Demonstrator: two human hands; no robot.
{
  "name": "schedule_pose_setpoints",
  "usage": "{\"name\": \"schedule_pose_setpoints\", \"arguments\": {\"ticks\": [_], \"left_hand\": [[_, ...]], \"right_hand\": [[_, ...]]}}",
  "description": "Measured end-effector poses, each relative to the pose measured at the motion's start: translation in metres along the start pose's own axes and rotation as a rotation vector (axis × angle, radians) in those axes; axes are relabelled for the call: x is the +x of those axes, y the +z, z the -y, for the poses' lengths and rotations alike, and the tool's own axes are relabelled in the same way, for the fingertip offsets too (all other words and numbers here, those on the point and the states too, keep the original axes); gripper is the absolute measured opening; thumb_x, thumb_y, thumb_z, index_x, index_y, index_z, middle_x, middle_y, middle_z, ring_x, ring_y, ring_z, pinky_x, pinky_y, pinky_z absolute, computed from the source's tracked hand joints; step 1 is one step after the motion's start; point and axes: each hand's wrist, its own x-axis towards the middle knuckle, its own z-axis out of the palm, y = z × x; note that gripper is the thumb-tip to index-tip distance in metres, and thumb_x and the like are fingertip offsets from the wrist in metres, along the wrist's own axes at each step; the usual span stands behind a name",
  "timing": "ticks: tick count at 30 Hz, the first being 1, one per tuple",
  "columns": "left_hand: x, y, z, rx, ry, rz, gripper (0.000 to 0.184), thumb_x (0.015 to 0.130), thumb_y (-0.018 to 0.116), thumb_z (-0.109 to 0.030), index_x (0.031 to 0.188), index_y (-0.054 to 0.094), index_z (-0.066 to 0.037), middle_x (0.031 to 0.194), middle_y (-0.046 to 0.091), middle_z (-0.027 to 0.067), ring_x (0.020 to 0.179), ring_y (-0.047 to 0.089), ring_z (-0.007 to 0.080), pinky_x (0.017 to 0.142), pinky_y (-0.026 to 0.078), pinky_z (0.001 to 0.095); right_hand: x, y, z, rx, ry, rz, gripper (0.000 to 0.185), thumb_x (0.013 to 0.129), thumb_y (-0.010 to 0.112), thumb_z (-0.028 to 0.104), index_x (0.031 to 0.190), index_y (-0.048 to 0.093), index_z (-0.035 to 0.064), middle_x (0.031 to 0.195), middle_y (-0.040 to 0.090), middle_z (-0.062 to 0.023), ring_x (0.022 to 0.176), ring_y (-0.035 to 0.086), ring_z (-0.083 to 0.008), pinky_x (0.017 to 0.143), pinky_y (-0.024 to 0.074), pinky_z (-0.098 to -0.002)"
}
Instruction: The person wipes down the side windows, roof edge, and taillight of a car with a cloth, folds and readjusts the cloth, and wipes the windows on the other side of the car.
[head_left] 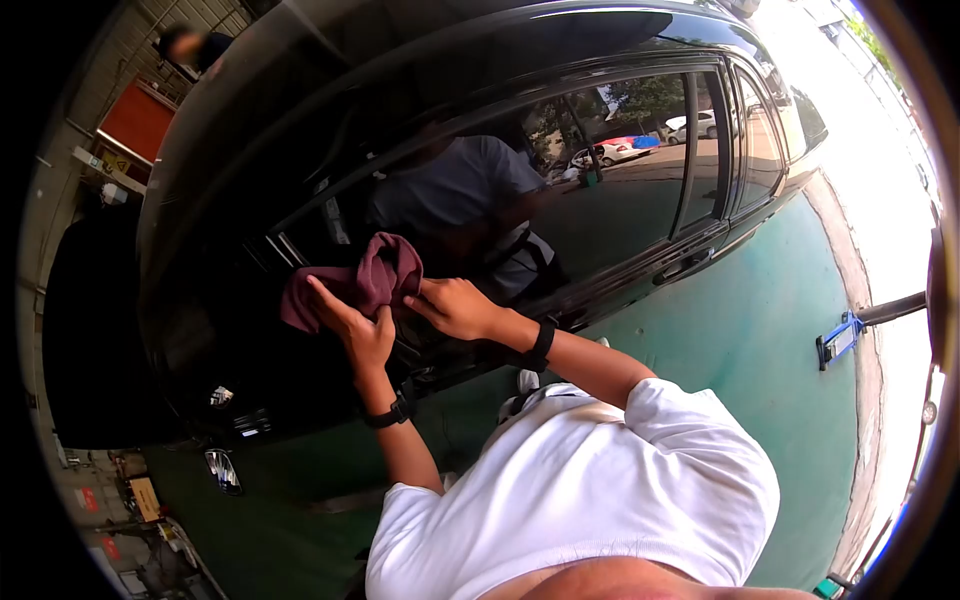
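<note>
A maroon cloth (388,268) is bunched up in front of the dark glossy side of a black car (330,110). My left hand (358,335) holds its left part, the fingers stretched along the fabric and the thumb raised beside it. With bent fingers, my right hand (458,308) grips the right edge of the cloth. Both wrists wear black bands. Behind the hands are the car's side window (620,160) and lower door panel, with reflections in the glass. Whether the cloth touches the car, I cannot tell.
Green floor (740,290) runs along the car. A blue-and-black stand or tool head on a dark pole (842,338) is at the right. A small mirror-like object (222,472) shows at lower left, near shelves with boxes (145,498). Another person (195,48) is beyond the car.
</note>
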Motion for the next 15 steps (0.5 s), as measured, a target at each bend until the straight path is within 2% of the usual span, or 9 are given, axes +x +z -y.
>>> {"name": "schedule_pose_setpoints", "arguments": {"ticks": [4, 7, 9, 12, 15], "left_hand": [[0.045, 0.017, -0.025, -0.197, 0.011, -0.018, 0.115, 0.073, 0.069, -0.017, 0.158, -0.005, 0.004, 0.162, 0.006, 0.0349, 0.152, 0.007, 0.046, 0.123, 0.003, 0.0527], [0.068, 0.042, -0.076, -0.264, -0.031, 0.006, 0.115, 0.073, 0.07, -0.016, 0.158, -0.006, 0.004, 0.163, 0.005, 0.0343, 0.153, 0.005, 0.044, 0.124, 0.003, 0.0505], [0.073, 0.056, -0.09, -0.213, -0.035, 0.021, 0.116, 0.073, 0.07, -0.015, 0.158, -0.007, 0.003, 0.163, 0.004, 0.0339, 0.154, 0.003, 0.0437, 0.124, 0.002, 0.0505], [0.075, 0.067, -0.116, -0.304, -0.108, 0.055, 0.116, 0.072, 0.067, -0.014, 0.158, -0.01, 0.002, 0.164, -0.001, 0.0333, 0.154, 0.001, 0.0442, 0.124, 0.001, 0.0503], [0.079, 0.073, -0.144, -0.216, -0.134, 0.158, 0.116, 0.072, 0.067, -0.014, 0.158, -0.009, 0.002, 0.164, -0.004, 0.0327, 0.153, -0.001, 0.0458, 0.124, 0.001, 0.0511]], "right_hand": [[-0.01, -0.022, -0.014, -0.046, -0.062, -0.08, 0.022, 0.101, 0.056, 0.022, 0.095, 0.056, 0.0005, 0.085, 0.064, -0.0216, 0.08, 0.062, -0.0432, 0.069, 0.0499, -0.0491], [-0.019, -0.068, -0.026, -0.054, -0.029, -0.081, 0.018, 0.1, 0.057, 0.018, 0.095, 0.056, 0.0004, 0.086, 0.064, -0.0216, 0.081, 0.062, -0.0434, 0.069, 0.05, -0.0489], [-0.024, -0.092, -0.027, -0.006, -0.101, -0.209, 0.019, 0.1, 0.055, 0.019, 0.095, 0.056, 0.0016, 0.084, 0.064, -0.0188, 0.079, 0.063, -0.0414, 0.069, 0.0512, -0.0486], [-0.034, -0.127, -0.023, 0.026, -0.084, -0.196, 0.016, 0.1, 0.056, 0.018, 0.1, 0.058, 0.0012, 0.086, 0.064, -0.0185, 0.081, 0.062, -0.041, 0.07, 0.0507, -0.0476], [-0.048, -0.147, -0.035, 0.025, -0.105, -0.171, 0.015, 0.099, 0.057, 0.015, 0.107, 0.06, 0.0029, 0.09, 0.065, -0.0185, 0.084, 0.063, -0.0404, 0.073, 0.051, -0.0463]]}}
